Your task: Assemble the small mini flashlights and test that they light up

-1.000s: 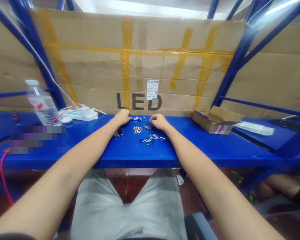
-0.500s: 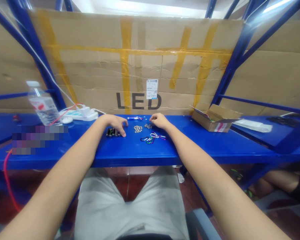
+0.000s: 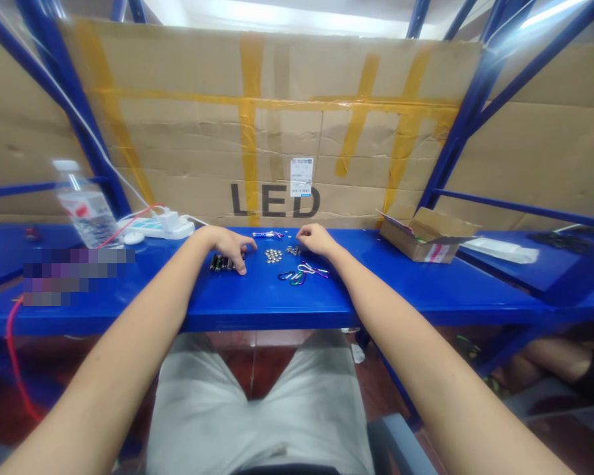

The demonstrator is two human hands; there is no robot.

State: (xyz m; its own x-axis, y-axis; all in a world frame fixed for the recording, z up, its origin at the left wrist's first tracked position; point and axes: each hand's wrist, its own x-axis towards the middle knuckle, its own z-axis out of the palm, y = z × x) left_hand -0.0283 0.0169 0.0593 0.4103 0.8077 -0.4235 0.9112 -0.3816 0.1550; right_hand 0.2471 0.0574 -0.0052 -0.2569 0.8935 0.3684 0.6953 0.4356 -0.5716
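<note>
Step in hand (judged): selecting from the row of dark cylinders [image 3: 220,262] on the desk [image 3: 257,300]. Covered by the left hand [image 3: 230,247], loosely open, nothing lifted. Curled beside the small metal parts [image 3: 292,250] with the right hand [image 3: 317,239]; grip not discernible. For a pickup, pinch one cylinder clear of its neighbours.

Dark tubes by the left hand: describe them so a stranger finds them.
Start at the cardboard marked LED behind the blue bench. Below its L, the left hand touches a row of dark tubes; neighbours are silver discs and coloured clips.
</note>
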